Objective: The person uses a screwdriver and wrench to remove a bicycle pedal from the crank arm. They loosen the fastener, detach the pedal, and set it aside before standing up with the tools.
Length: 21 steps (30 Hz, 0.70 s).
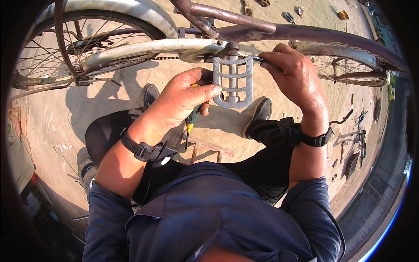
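A grey bicycle pedal (233,78) stands out from the end of the crank arm (232,47), pointing towards me. My left hand (183,95) has its thumb on the pedal's left edge, with fingers partly hidden behind it. The same hand also holds a screwdriver (192,116) with a green and yellow handle, its shaft pointing down. In my right hand (294,73) is a slim metal spanner (255,58), gripped at its right end. Its other end reaches the pedal spindle beside the crank; the exact fit there is too small to tell.
The purple bicycle frame (294,32) crosses ahead, with a white chain guard (144,47) and rear mudguard (131,9). Beneath me is a wooden stool (209,144). Several tools and metal parts lie at right, near a hammer (342,151). Another pedal (288,17) and a brush (248,9) lie beyond.
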Available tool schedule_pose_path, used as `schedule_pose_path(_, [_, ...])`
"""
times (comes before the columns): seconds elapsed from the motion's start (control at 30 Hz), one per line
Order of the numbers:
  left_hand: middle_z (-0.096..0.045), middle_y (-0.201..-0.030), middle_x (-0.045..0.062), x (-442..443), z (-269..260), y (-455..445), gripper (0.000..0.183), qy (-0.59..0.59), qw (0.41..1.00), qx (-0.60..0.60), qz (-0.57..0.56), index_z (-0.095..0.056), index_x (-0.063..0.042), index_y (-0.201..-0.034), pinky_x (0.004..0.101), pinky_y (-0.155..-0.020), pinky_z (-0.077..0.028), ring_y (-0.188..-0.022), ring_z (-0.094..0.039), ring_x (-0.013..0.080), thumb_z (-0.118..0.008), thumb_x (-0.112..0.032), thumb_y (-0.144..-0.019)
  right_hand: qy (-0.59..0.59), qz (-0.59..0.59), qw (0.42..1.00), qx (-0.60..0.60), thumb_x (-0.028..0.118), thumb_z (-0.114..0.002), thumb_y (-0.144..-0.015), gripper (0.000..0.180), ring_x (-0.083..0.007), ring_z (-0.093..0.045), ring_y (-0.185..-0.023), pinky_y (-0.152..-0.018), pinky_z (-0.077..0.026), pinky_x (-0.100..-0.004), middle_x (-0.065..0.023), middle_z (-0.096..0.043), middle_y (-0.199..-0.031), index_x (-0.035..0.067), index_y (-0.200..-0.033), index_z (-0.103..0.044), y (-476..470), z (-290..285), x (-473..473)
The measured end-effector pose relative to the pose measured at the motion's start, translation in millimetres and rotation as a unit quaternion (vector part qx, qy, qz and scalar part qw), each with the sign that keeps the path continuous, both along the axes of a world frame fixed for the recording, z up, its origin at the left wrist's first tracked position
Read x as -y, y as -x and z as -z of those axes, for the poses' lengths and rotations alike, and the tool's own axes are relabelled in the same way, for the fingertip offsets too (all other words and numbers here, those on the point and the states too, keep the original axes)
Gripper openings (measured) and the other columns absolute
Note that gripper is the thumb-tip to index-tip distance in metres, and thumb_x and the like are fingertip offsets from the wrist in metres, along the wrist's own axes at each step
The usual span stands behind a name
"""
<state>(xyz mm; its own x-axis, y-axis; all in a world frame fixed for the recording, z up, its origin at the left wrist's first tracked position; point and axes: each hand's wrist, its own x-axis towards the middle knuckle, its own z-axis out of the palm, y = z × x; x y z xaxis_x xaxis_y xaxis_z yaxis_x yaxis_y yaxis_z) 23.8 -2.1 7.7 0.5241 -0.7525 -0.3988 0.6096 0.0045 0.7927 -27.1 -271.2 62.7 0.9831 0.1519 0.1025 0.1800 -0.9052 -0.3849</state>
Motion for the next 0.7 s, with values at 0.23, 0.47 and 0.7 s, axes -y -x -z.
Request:
schedule_pose_path(0.23, [-0.066, -0.099, 0.005, 0, 0, 0, 0.031, 0.01, 1.0, 0.0, -0.003, -0.062, 0.001, -0.117, 0.0215, -0.061, -0.051, -0.065, -0.057, 0.007, -0.067, -0.02, -0.094, -0.113, 0.01, 0.992, -0.06, 0.005, -0.067, -0.089, 0.015, -0.0271, -0.068, -0.081, -0.073, -0.054, -0.0354, -0.0126, -0.07, -0.092, 0.003, -0.104, -0.072, -4, 46, -10])
schedule_pose_path(0.47, [-0.065, -0.098, 0.005, 0, 1, 0, 0.034, -0.005, 1.0, -0.012, -0.003, -0.061, 0.001, -0.12, 0.0211, -0.06, -0.05, -0.066, -0.057, 0.0066, -0.067, -0.02, -0.095, -0.555, 0.128, 0.783, -0.252, 0.007, -0.065, -0.09, 0.019, -0.0202, -0.068, -0.086, -0.078, -0.056, -0.037, -0.0073, -0.072, -0.096, 0.004, -0.109, -0.069, -6, 99, -58])
schedule_pose_path(0.7, [-0.065, -0.099, 0.004, 0, 0, 0, 0.035, 0.005, 1.0, -0.008, -0.003, -0.06, 0.002, -0.122, 0.0211, -0.06, -0.051, -0.067, -0.057, 0.0064, -0.067, -0.02, -0.095, -0.717, -0.015, 0.658, -0.23, 0.014, -0.074, -0.088, 0.036, -0.0175, -0.066, -0.092, -0.081, -0.057, -0.0346, -0.0051, -0.068, -0.107, 0.006, -0.122, -0.062, -4, 134, -75])
